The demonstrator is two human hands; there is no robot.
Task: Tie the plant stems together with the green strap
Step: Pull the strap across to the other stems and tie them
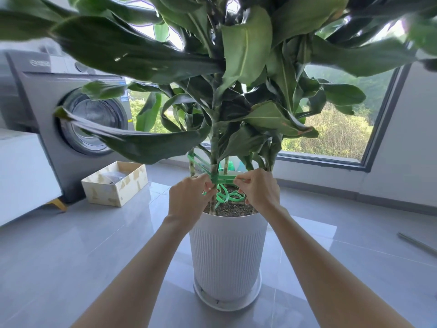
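Left hand [188, 197] and right hand [259, 189] pinch green strap [222, 178] taut between them, wrapped round stem [214, 166].

Two hands [186, 200] [260, 192], one green strap [223, 178], one pot [227, 252], one box [106, 191].

Strap [223, 178] pinched between left hand [186, 200] and right hand [259, 192], wrapped round stem [214, 147]. Slack loops [233, 197] laid on soil [234, 209] below grip, inside pot [227, 252]; saucer [227, 303] set beneath. Box [115, 183] placed left of grip, washing machine [78, 119] behind it. Strap apparently carried up-left to second stem [192, 167].
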